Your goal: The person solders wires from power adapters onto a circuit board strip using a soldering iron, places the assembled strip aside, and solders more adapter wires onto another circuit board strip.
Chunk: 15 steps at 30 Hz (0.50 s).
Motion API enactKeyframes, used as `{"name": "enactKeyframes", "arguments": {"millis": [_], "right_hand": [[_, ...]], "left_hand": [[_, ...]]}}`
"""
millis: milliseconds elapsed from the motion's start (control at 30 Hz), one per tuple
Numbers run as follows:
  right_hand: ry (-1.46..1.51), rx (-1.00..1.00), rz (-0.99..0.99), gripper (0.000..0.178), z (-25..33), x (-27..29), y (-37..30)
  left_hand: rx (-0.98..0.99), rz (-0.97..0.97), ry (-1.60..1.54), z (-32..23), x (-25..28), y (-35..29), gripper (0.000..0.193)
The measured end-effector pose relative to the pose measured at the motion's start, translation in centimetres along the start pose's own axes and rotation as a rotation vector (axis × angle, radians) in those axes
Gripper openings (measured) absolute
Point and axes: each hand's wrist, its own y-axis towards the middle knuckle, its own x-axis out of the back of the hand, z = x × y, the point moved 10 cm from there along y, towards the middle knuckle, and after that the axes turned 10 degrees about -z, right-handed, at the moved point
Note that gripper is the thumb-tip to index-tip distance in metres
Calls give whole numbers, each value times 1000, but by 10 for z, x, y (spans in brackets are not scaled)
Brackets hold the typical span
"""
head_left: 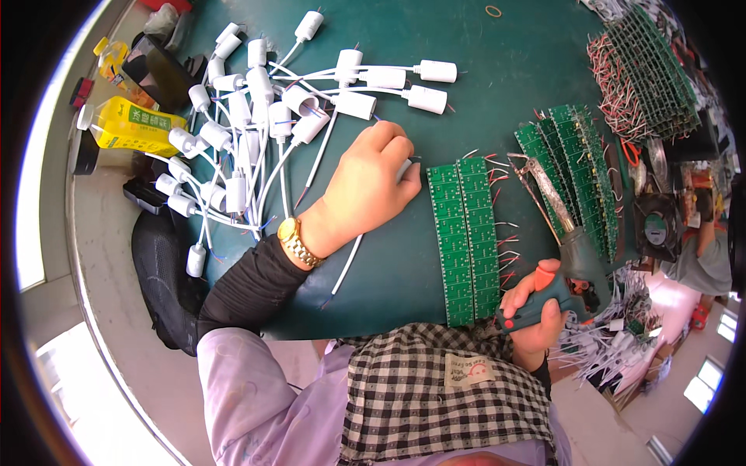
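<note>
My left hand [373,175] is closed just left of two side-by-side green circuit board strips [461,241]. A bit of a white cylindrical cap shows between its fingers; most of it is hidden. A white cable [347,266] with bare wire ends runs out below that hand. My right hand [536,314] grips a teal soldering gun [579,260] with orange-red parts, at the lower right of the strips. Its metal tip points up and left, apart from the strips. Short red and white wires stick out along the strips' right edge.
A heap of white caps with cables [252,116] covers the table's left side. More green boards [579,171] stand right of the gun, with a wired board stack [649,78] beyond. Yellow bottle [136,128] and black bag [167,272] sit left. A small fan [658,225] is at right, near another person's arm [705,233].
</note>
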Motion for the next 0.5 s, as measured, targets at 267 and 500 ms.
{"name": "enactKeyframes", "arguments": {"millis": [267,500], "right_hand": [[-6,-10,-29,52,1,5,-1],[-61,-8,53,56,-1,2,-1]], "left_hand": [[106,81,98,7,-4,1,14],[198,82,48,17,-4,-2,10]]}}
